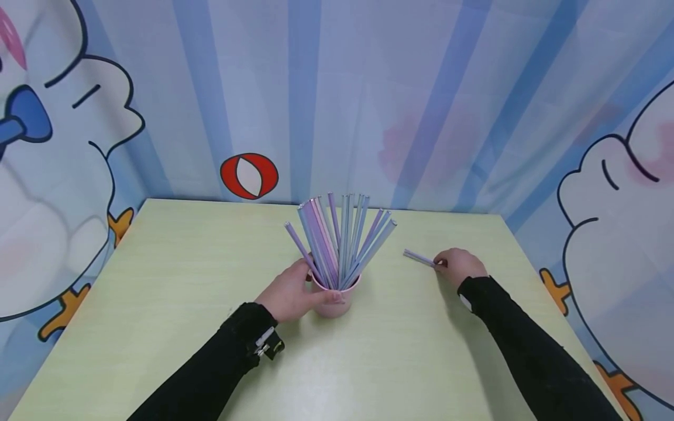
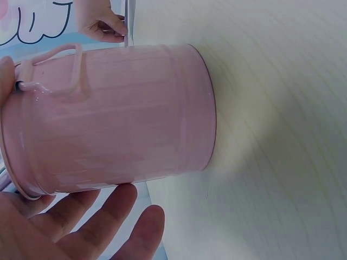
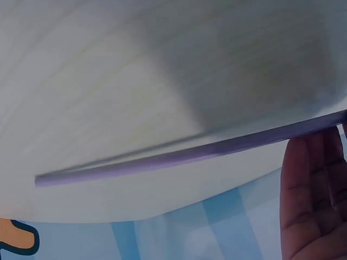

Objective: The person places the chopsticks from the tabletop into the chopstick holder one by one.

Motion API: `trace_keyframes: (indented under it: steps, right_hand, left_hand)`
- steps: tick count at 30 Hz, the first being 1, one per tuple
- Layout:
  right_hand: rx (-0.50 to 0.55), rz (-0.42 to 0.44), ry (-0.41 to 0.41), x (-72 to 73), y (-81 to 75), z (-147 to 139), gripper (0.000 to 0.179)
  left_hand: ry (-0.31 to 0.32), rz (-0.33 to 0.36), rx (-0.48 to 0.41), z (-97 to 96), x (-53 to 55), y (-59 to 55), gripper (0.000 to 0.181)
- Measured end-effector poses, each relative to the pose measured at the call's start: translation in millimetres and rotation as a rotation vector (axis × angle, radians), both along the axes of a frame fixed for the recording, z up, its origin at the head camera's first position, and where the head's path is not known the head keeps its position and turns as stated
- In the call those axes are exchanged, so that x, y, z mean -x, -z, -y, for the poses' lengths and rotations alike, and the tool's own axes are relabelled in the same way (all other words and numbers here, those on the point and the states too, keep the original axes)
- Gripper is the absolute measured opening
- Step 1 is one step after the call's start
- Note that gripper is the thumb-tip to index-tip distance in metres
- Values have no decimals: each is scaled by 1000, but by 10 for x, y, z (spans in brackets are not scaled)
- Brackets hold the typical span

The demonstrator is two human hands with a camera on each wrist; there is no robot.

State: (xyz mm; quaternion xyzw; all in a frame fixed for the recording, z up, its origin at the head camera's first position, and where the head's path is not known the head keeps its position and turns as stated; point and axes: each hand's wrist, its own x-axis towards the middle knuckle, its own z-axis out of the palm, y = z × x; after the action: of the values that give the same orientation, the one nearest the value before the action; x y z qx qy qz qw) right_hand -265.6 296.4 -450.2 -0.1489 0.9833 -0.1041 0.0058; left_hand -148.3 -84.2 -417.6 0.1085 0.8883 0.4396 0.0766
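Note:
A pink bucket-shaped cup (image 1: 333,305) stands upright on the table, packed with purple, blue and pink drinking straws (image 1: 344,240). My left hand (image 1: 296,295) grips it near the rim, thumb in front. In the left wrist view, the fingers (image 2: 120,203) touch one side of the cup (image 2: 119,119), which has a small wire handle (image 2: 70,70). To the right, my right hand (image 1: 459,266) pinches a purple straw (image 1: 419,257) close to the tabletop. The right wrist view shows the straw (image 3: 162,160) slanting down, its far end at or near the table.
The pale wood-patterned table (image 1: 210,251) ends at a back edge against a blue striped curtain (image 1: 342,88). Cartoon figures are printed on the cloth at both sides, and a red and white oval (image 1: 249,176) shows behind the table.

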Motion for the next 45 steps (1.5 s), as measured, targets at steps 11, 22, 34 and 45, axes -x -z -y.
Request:
trace_keyframes:
  steps: [11, 22, 34, 45]
  right_hand:
    - [66, -96, -35, -32, -305, 143, 20]
    - [406, -155, 12, -254, -778, 379, 23]
    - [971, -135, -39, -516, -1174, 696, 25]
    - [1268, -183, -163, -754, -1406, 1036, 23]
  left_hand:
    - [12, -18, -3, 2, -6, -3, 90]
    - [-5, -9, 9, 1, -2, -15, 90]
    - [6, -14, -4, -2, 5, -5, 89]
    - [2, -3, -10, -5, 5, 0, 89]
